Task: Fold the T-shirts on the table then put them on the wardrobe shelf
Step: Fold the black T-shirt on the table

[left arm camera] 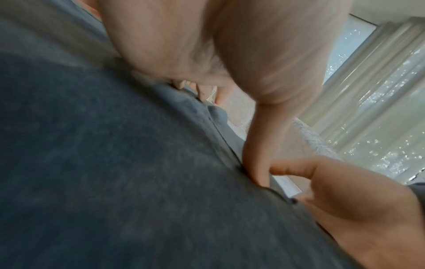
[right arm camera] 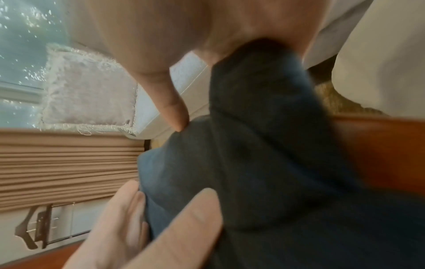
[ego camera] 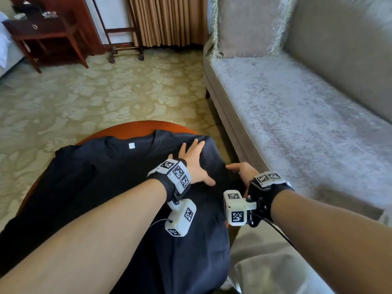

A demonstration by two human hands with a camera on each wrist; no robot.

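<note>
A soft dark T-shirt (ego camera: 118, 187) lies flat on the round wooden table (ego camera: 135, 126), collar pointing away from me, length running toward me; my left hand (ego camera: 194, 161) presses it, fingers spread; my right hand (ego camera: 244, 171) pinches its side edge.

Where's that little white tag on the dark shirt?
In the head view, the white tag sits inside the T-shirt collar at the table's far edge, left of the left hand.

Sofa (ego camera: 297, 115) stood just right of bench (ego camera: 135, 126), leaving narrow gap w/ carpet (ego camera: 228, 149). Left & far side: open carpet. T-shirt (ego camera: 106, 177) covered most of bench top.
</note>
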